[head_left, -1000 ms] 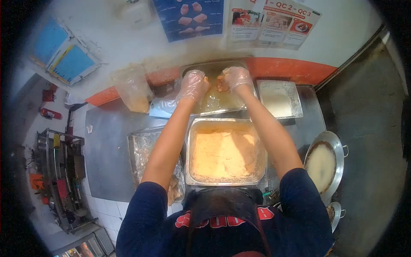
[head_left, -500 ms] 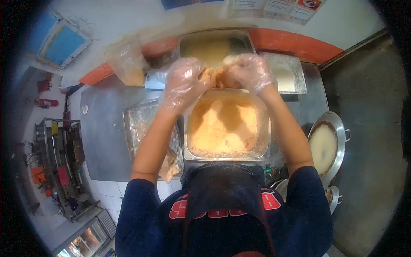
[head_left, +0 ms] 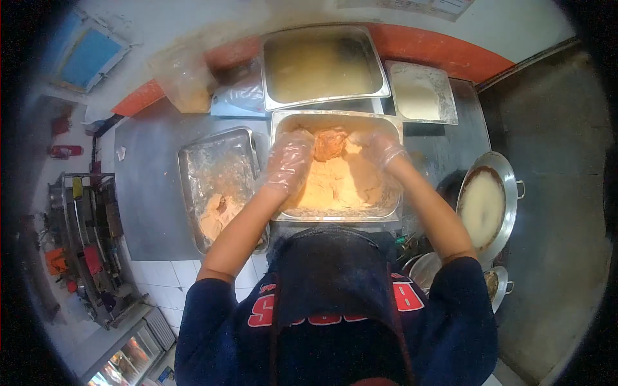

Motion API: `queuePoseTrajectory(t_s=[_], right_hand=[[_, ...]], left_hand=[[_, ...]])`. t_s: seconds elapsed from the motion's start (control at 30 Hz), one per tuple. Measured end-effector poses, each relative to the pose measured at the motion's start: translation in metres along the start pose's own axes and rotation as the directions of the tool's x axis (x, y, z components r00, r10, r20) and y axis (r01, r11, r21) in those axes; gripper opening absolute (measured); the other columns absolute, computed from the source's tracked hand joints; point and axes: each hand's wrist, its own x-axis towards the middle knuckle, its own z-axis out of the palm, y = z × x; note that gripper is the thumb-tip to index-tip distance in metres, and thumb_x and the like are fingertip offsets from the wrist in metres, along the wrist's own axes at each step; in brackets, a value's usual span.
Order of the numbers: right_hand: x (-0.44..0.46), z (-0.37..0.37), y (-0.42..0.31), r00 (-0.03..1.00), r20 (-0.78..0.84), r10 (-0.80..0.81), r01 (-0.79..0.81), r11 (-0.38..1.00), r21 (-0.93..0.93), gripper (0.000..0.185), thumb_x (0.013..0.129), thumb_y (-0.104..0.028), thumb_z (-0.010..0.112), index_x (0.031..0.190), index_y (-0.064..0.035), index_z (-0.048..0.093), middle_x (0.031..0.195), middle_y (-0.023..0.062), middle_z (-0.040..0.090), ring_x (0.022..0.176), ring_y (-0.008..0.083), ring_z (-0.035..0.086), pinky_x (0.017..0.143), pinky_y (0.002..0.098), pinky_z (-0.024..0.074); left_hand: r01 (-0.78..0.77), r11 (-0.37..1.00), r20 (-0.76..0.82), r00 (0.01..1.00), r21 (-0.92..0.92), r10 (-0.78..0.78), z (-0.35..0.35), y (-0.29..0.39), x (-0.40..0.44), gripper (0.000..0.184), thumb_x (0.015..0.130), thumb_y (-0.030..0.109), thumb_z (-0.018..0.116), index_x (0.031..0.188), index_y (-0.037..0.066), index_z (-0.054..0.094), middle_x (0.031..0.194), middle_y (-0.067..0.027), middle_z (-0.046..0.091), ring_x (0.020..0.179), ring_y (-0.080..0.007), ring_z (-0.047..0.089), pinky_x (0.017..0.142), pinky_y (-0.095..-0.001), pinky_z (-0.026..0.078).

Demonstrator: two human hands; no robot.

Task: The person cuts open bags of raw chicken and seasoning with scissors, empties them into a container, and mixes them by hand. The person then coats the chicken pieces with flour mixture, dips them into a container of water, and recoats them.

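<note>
A deep metal tray [head_left: 278,212] holds a bed of pale orange flour. One reddish-brown piece of meat [head_left: 329,144] lies on the flour near the tray's back wall. My left hand [head_left: 293,157], in a clear plastic glove, is inside the tray at the left of the meat, its fingers blurred at the flour. At the right of the meat is my right hand [head_left: 380,149], also gloved, with its fingertips low in the flour and hard to make out. Behind this tray stands a pan [head_left: 273,103] of cloudy yellowish liquid.
A shallow tray [head_left: 183,174] with floured meat pieces [head_left: 217,217] lies at the left. Behind it are a plastic bag [head_left: 183,80] and a blue-white packet [head_left: 239,100]. A tray of white powder [head_left: 418,96] sits at the back right. Large pans [head_left: 508,222] stand at the right.
Both hands have come from the liquid pan down into the flour tray with the meat, which now rests on the flour. The camera view has tilted downward.
</note>
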Motion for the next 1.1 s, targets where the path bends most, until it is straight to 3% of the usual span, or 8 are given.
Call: queuePoseTrajectory(t_s=[0.07, 0.1, 0.13, 0.27, 0.7, 0.9, 0.97, 1.1], right_hand=[[-0.015, 0.002, 0.004, 0.931, 0.082, 0.355, -0.364, 0.890, 0.274, 0.023, 0.085, -0.009, 0.063, 0.106, -0.0010, 0.068, 0.108, 0.0220, 0.067, 0.096, 0.0320, 0.067, 0.082, 0.0384, 0.0533], [-0.014, 0.008, 0.031, 0.977, 0.157, 0.141, -0.092, 0.953, -0.289, 0.023, 0.083, -0.009, 0.063, 0.103, 0.0005, 0.068, 0.106, 0.0229, 0.067, 0.096, 0.0329, 0.067, 0.083, 0.0388, 0.0533], [-0.010, 0.018, 0.056, 0.943, 0.334, -0.005, 0.256, 0.651, -0.715, 0.022, 0.081, -0.010, 0.063, 0.099, 0.0021, 0.069, 0.104, 0.0238, 0.068, 0.096, 0.0337, 0.067, 0.083, 0.0392, 0.0534], [-0.009, 0.041, 0.061, 0.947, 0.321, 0.008, 0.265, 0.543, -0.797, 0.024, 0.078, -0.011, 0.063, 0.098, -0.0012, 0.071, 0.100, 0.0211, 0.069, 0.098, 0.0334, 0.067, 0.085, 0.0399, 0.0532], [0.009, 0.033, 0.076, 0.963, 0.267, 0.032, 0.161, 0.724, -0.671, 0.025, 0.081, -0.023, 0.064, 0.096, -0.0043, 0.072, 0.099, 0.0208, 0.069, 0.094, 0.0351, 0.067, 0.086, 0.0412, 0.0517], [0.009, 0.037, 0.076, 0.986, -0.165, -0.035, -0.026, 0.936, -0.351, 0.037, 0.078, -0.025, 0.068, 0.107, -0.0025, 0.065, 0.100, 0.0239, 0.067, 0.096, 0.0384, 0.065, 0.084, 0.0431, 0.0521], [0.011, 0.042, 0.088, 0.948, -0.150, -0.281, 0.194, 0.882, -0.429, 0.041, 0.076, -0.028, 0.070, 0.107, -0.0017, 0.062, 0.102, 0.0246, 0.066, 0.096, 0.0379, 0.065, 0.082, 0.0446, 0.0517], [0.011, 0.038, 0.086, 0.992, -0.112, -0.054, 0.005, 0.917, -0.399, 0.045, 0.073, -0.024, 0.073, 0.110, -0.0009, 0.062, 0.104, 0.0260, 0.065, 0.097, 0.0387, 0.065, 0.082, 0.0439, 0.0515]], left_hand=[[-0.026, 0.997, 0.146, 0.989, 0.074, 0.015, -0.008, 0.025, -0.003, 0.023, 0.085, 0.016, 0.055, 0.102, 0.004, 0.065, 0.104, -0.0178, 0.066, 0.106, -0.0343, 0.059, 0.091, -0.0422, 0.047], [-0.125, 0.992, 0.286, 0.952, 0.034, 0.110, -0.013, 0.040, -0.006, 0.022, 0.084, 0.015, 0.055, 0.098, 0.004, 0.067, 0.100, -0.0183, 0.067, 0.102, -0.0341, 0.061, 0.088, -0.0420, 0.049], [-0.216, 0.976, 0.415, 0.887, -0.020, 0.205, -0.013, 0.052, -0.006, 0.020, 0.083, 0.015, 0.056, 0.094, 0.003, 0.068, 0.095, -0.0189, 0.068, 0.097, -0.0338, 0.063, 0.084, -0.0417, 0.051], [-0.462, 0.831, 0.327, 0.769, -0.310, 0.549, 0.054, 0.066, -0.002, 0.018, 0.082, 0.015, 0.056, 0.086, 0.003, 0.070, 0.088, -0.0191, 0.068, 0.085, -0.0342, 0.066, 0.076, -0.0421, 0.053], [-0.501, 0.848, 0.300, 0.793, -0.173, 0.530, 0.078, 0.086, 0.007, 0.018, 0.084, 0.017, 0.055, 0.085, 0.011, 0.072, 0.082, -0.0151, 0.068, 0.080, -0.0317, 0.067, 0.071, -0.0427, 0.054], [-0.317, 0.924, 0.212, 0.908, -0.213, 0.361, 0.047, 0.093, 0.009, 0.018, 0.082, 0.015, 0.056, 0.087, 0.011, 0.073, 0.081, -0.0155, 0.069, 0.078, -0.0329, 0.067, 0.071, -0.0434, 0.054], [-0.357, 0.905, 0.164, 0.902, -0.232, 0.398, 0.043, 0.093, 0.009, 0.018, 0.081, 0.013, 0.055, 0.086, 0.009, 0.071, 0.083, -0.0156, 0.069, 0.080, -0.0335, 0.067, 0.070, -0.0449, 0.054], [-0.365, 0.920, 0.292, 0.873, -0.140, 0.390, 0.072, 0.090, 0.001, 0.018, 0.082, 0.013, 0.054, 0.089, 0.006, 0.069, 0.086, -0.0174, 0.069, 0.081, -0.0355, 0.067, 0.071, -0.0466, 0.054]])
